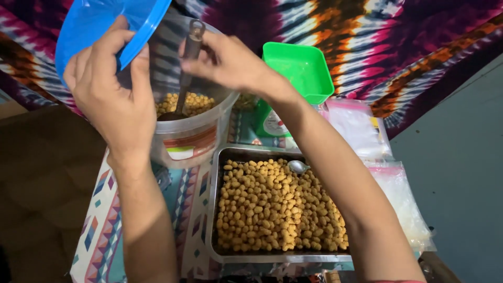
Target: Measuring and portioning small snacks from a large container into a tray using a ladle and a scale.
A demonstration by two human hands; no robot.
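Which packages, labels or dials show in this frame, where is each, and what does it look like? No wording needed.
Bucket label: on the clear plastic bucket's front wall, below the left hand; a band of red, white and green.
Scale dial: round white face on the green kitchen scale, behind the right forearm.
Clear plastic bags: stacked flat right of the metal tray, transparent with pink top strips.

I read this as a home snack-packing corner: green plastic weighing scale (293, 89), clear plastic bags (361, 131), steel tray of yellow coated nuts (277, 209), tie-dye wall cloth (398, 47).
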